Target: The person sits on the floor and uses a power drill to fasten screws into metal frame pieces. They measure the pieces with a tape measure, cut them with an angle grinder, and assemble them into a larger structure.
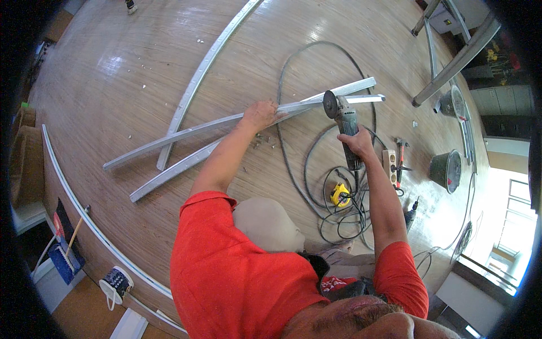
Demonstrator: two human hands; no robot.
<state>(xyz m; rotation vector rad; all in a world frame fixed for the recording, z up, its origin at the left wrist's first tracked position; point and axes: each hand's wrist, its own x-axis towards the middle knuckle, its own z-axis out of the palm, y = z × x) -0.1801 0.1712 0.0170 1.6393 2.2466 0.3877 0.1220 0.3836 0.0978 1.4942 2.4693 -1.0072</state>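
My right hand (358, 142) is wrapped round the body of an angle grinder (347, 125), whose dark cutting disc (330, 104) points away from me. The disc sits at a long metal channel (192, 131); whether it touches the metal I cannot tell. My left hand (262, 116) presses down on that channel and grips it left of the disc. A second metal channel (175, 170) crosses beneath the first one. Small scraps lie on the floor beside my left forearm.
Near the grinder's looped black cord (307, 169) lie a yellow tape measure (340, 195), a power strip (389, 164), a hammer (402, 158) and a drill (411, 214). Dark buckets (447, 171) and metal legs (457, 65) stand at right. Another long channel (197, 79) runs across the floor.
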